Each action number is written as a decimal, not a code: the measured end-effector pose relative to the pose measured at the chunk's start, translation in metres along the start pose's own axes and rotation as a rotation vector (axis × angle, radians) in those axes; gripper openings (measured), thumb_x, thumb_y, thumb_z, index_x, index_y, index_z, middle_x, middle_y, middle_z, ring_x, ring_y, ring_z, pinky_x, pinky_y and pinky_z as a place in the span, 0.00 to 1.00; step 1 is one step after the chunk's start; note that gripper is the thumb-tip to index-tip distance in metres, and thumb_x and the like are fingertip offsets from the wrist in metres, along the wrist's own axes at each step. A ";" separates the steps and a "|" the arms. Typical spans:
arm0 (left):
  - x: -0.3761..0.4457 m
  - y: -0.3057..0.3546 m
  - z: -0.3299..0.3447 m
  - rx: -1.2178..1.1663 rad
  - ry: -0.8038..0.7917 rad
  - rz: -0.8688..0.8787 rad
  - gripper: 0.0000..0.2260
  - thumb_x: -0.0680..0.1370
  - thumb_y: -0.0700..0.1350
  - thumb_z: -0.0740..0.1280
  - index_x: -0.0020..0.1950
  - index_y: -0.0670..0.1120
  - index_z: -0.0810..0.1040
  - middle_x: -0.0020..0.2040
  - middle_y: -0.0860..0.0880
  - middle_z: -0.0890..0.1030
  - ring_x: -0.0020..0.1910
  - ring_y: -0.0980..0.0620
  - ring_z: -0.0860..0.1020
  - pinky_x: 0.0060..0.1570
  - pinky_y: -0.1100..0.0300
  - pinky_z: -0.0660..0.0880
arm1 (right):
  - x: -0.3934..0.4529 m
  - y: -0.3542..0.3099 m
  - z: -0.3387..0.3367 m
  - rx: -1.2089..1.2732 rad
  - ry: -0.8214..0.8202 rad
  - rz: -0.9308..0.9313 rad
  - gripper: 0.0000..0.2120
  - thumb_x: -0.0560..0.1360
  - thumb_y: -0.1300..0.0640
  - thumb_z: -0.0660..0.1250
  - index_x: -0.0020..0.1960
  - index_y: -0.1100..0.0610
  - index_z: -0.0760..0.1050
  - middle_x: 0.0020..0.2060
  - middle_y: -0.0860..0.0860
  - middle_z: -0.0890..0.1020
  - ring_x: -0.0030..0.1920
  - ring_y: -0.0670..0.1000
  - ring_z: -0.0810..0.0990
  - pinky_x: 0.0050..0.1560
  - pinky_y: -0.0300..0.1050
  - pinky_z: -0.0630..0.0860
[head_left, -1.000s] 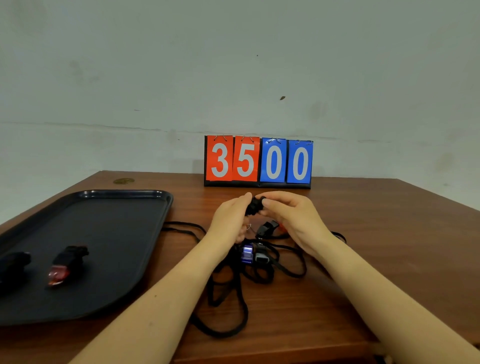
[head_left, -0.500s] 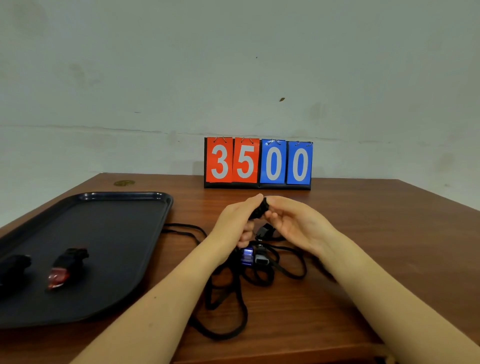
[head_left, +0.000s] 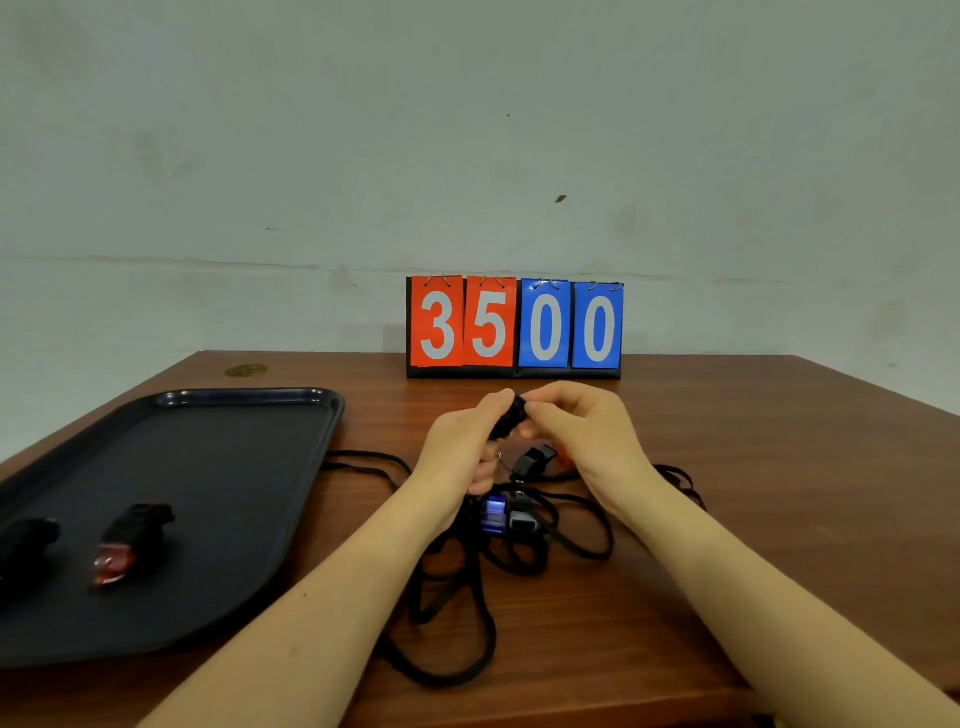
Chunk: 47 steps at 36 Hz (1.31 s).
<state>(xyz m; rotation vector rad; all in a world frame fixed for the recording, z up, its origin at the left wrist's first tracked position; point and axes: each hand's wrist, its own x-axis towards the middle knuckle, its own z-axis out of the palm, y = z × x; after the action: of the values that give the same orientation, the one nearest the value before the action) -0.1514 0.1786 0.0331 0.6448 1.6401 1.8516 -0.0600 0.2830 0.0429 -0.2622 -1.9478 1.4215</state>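
The black cord bundle (head_left: 510, 420) is pinched between my two hands, lifted off the table (head_left: 779, 467) and held just in front of the scoreboard (head_left: 514, 325) that reads 3500 in two red and two blue cards. My left hand (head_left: 462, 452) grips it from the left with thumb and curled fingers, and my right hand (head_left: 587, 436) closes on it from the right, its fingertips bent round the top of the bundle so the two hands nearly touch. How tightly the cord is wound I cannot tell, since my fingers cover most of it. Just below the bundle a black whistle (head_left: 535, 460) hangs tilted between my wrists, and a small metal ring (head_left: 500, 456) shows beside my left palm. Under that, on the wood, a blue whistle (head_left: 493, 514) and a grey whistle (head_left: 522, 519) lie side by side, touching, in the middle of a tangle of black lanyards (head_left: 467, 597) that loops out toward me and off to both sides. A bit of something red (head_left: 563, 457) peeks out behind my right hand; I cannot make out what it is. To my left lies a dark tray (head_left: 260, 467), well apart from my hands, with a red whistle (head_left: 130, 543) wrapped in its black cord on it and, near it at the tray's left end, a black wrapped bundle (head_left: 26, 540) cut off by the edge of the view.
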 end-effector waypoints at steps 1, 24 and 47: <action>0.000 0.000 0.000 0.013 -0.001 0.002 0.13 0.78 0.53 0.64 0.48 0.44 0.77 0.22 0.53 0.66 0.20 0.57 0.61 0.21 0.65 0.58 | -0.001 -0.001 0.001 -0.044 0.005 -0.026 0.06 0.77 0.65 0.65 0.50 0.61 0.81 0.37 0.54 0.84 0.36 0.44 0.83 0.41 0.33 0.77; 0.000 -0.003 -0.001 -0.103 -0.108 0.056 0.16 0.78 0.55 0.64 0.49 0.41 0.77 0.23 0.52 0.64 0.20 0.56 0.61 0.19 0.65 0.60 | -0.003 -0.005 0.000 0.049 -0.018 -0.058 0.07 0.77 0.65 0.65 0.50 0.61 0.81 0.37 0.54 0.84 0.36 0.47 0.82 0.43 0.37 0.80; 0.002 -0.004 0.001 -0.059 -0.001 0.070 0.18 0.78 0.53 0.64 0.61 0.42 0.75 0.22 0.53 0.67 0.22 0.55 0.62 0.22 0.64 0.60 | -0.003 0.000 0.002 0.083 -0.016 0.010 0.06 0.77 0.63 0.66 0.51 0.62 0.81 0.38 0.54 0.85 0.38 0.47 0.83 0.42 0.35 0.79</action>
<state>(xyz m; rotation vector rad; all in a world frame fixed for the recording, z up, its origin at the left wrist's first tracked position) -0.1519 0.1808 0.0293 0.6857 1.5750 1.9418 -0.0593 0.2794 0.0416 -0.2236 -1.8972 1.5112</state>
